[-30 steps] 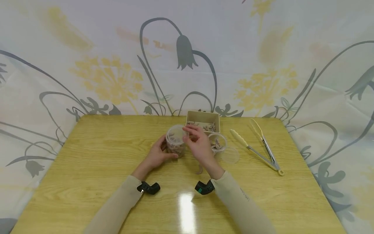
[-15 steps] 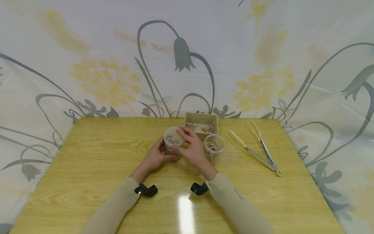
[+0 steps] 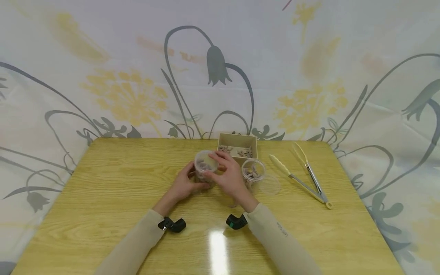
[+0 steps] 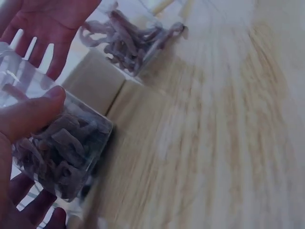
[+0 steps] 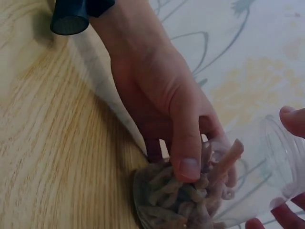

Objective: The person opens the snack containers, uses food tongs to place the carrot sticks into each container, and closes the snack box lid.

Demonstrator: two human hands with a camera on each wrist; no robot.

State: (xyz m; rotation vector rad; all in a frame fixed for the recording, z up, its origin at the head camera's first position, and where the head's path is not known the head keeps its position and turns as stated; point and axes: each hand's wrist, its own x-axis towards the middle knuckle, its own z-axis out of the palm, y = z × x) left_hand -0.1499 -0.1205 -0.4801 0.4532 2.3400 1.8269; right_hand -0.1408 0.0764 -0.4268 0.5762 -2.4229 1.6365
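My left hand (image 3: 183,185) grips a clear plastic jar (image 4: 71,148), thumb on one side and fingers curled round the other. Curled brownish-pink strips (image 5: 176,193) fill the jar's lower part. Over its top lies a translucent lid (image 3: 205,156). My right hand (image 3: 228,172) holds the lid's edge, with thumb and fingers on opposite sides in the right wrist view. Right of that hand, a second clear jar (image 3: 264,169) stands uncovered, full of the same strips. A loose clear lid (image 3: 270,185) lies flat beside it.
Behind the jars sits a beige box (image 3: 242,140) with some strips inside. Tongs (image 3: 306,187) with cream tips lie spread on the right of the wooden table (image 3: 120,183). A patterned cloth (image 3: 137,95) hangs beyond the far edge.
My right hand has shifted slightly left and spread across the first jar's lid, so the second jar shows more fully. My left hand keeps its hold on the jar.
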